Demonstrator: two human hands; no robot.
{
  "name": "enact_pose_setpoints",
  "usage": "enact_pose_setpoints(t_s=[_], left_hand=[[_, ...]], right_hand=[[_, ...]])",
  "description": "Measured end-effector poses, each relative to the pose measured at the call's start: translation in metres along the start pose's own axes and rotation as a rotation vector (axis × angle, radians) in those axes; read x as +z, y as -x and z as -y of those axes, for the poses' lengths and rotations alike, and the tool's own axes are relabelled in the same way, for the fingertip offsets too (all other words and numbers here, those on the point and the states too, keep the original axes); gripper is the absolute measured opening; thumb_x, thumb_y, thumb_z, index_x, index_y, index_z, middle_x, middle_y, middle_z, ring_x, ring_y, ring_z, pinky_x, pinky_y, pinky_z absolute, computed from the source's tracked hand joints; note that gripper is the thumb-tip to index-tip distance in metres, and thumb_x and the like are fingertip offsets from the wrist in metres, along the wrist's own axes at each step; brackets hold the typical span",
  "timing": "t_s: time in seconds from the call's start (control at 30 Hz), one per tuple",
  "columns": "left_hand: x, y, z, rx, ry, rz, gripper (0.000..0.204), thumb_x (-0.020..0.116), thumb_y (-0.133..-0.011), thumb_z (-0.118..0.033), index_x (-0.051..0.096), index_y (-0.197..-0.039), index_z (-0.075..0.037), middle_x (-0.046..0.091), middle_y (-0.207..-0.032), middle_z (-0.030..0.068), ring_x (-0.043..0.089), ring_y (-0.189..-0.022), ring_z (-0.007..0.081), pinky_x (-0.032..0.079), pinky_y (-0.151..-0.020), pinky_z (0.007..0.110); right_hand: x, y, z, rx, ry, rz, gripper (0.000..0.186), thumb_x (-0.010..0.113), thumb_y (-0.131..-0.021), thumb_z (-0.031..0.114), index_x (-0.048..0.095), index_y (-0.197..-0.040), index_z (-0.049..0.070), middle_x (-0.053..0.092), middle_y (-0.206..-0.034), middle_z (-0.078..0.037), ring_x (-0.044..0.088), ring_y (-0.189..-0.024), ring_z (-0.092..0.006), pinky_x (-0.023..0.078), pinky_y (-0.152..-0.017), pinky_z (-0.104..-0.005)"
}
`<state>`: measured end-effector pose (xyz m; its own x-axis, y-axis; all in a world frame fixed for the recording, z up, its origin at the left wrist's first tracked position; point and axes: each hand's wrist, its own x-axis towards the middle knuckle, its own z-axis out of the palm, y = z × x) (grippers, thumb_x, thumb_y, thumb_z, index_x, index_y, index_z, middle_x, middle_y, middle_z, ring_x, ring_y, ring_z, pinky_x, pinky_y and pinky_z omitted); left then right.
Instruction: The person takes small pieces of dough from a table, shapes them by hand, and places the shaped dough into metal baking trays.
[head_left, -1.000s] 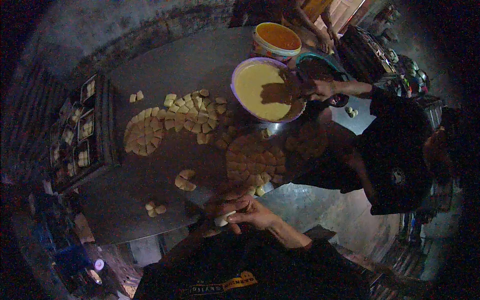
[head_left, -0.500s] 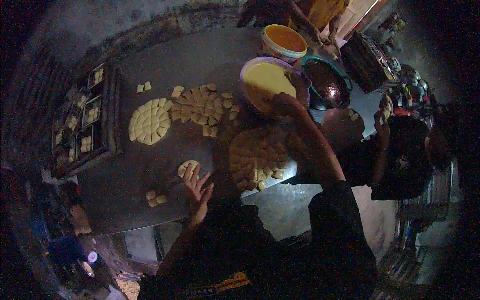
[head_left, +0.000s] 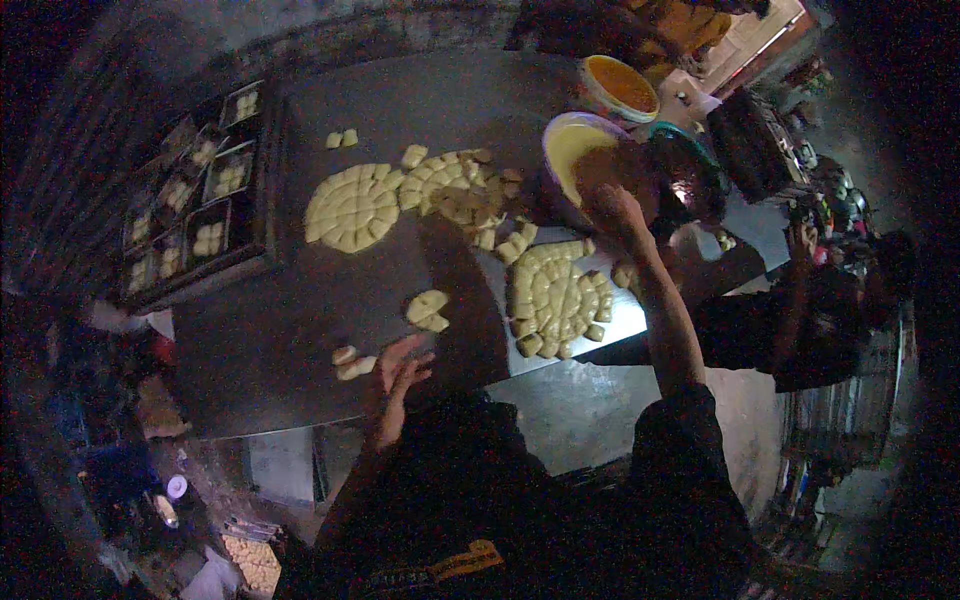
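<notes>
My left hand (head_left: 402, 372) is open just above the table, its fingers loosely apart and nothing in them. Beside it lie a small cluster of dough pieces (head_left: 354, 364) and a flat round of pale dough (head_left: 428, 310) with a notch in its right side. My right arm stretches forward, and my right hand (head_left: 608, 192) is over or inside a pale-rimmed basin (head_left: 566, 150) holding something yellowish. Shadow hides its fingers. Cut dough rounds (head_left: 352, 207) and a bigger bunch of dough pieces (head_left: 560, 300) spread across the dark table (head_left: 300, 330).
Left, a dark tray (head_left: 262, 240) carries several square tins with dough in them. An orange-filled bucket (head_left: 620, 88) and a dark green-rimmed basin (head_left: 690, 170) stand by the pale basin. At right, another person's arm (head_left: 795, 290) reaches over the table end.
My left hand has come off the dough round toward me, leaving the round uncovered. My right hand stays at the basin. The view has shifted, and light now falls on the near dough bunch.
</notes>
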<state>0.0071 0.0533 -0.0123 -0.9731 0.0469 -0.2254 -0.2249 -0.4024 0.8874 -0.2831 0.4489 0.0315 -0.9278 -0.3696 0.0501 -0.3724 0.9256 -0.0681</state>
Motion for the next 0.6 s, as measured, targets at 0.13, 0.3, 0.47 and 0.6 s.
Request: enact_pose_setpoints(t_s=[0.13, 0.3, 0.47, 0.6], left_hand=[[-0.004, 0.009, -0.017, -0.095, 0.069, 0.07, 0.044, 0.054, -0.101, -0.029, 0.049, -0.136, -0.003, 0.053, -0.137, 0.0147, 0.059, -0.116, 0.0238, 0.049, -0.097, 0.035], [-0.031, 0.012, -0.023, -0.051, 0.068, 0.068, 0.031, 0.05, -0.103, -0.025, 0.055, -0.125, -0.003, 0.06, -0.118, 0.0069, 0.058, -0.106, 0.0186, 0.047, -0.09, 0.034], [-0.059, 0.026, -0.033, -0.084, 0.282, -0.312, 0.026, 0.057, -0.101, -0.024, 0.057, -0.118, -0.004, 0.058, -0.114, 0.0044, 0.056, -0.105, 0.0173, 0.044, -0.091, 0.035], [-0.065, 0.025, -0.04, 0.169, -0.256, -0.143, 0.026, 0.059, -0.099, -0.015, 0.054, -0.118, 0.001, 0.058, -0.116, 0.0074, 0.058, -0.109, 0.0173, 0.048, -0.093, 0.032]], right_hand=[[-0.021, 0.023, 0.132, 0.037, -0.7, 0.175, 0.037, 0.049, -0.101, 0.035, 0.066, -0.104, 0.002, 0.071, -0.087, -0.013, 0.067, -0.08, -0.0264, 0.051, -0.079, -0.0414], [-0.022, 0.103, 0.294, 0.137, -1.326, 0.609, 0.045, 0.053, -0.101, 0.037, 0.062, -0.124, 0.0, 0.06, -0.12, -0.014, 0.057, -0.111, -0.0213, 0.042, -0.101, -0.0356], [-0.005, 0.106, 0.362, 0.095, -1.337, 0.37, 0.033, 0.057, -0.098, 0.019, 0.059, -0.124, -0.001, 0.064, -0.117, -0.017, 0.059, -0.115, -0.0226, 0.045, -0.101, -0.0397], [0.002, 0.098, 0.379, -0.48, -0.48, -0.212, 0.039, 0.06, -0.092, -0.001, 0.055, -0.13, 0.0, 0.064, -0.124, -0.016, 0.061, -0.115, -0.0294, 0.049, -0.098, -0.0406]])
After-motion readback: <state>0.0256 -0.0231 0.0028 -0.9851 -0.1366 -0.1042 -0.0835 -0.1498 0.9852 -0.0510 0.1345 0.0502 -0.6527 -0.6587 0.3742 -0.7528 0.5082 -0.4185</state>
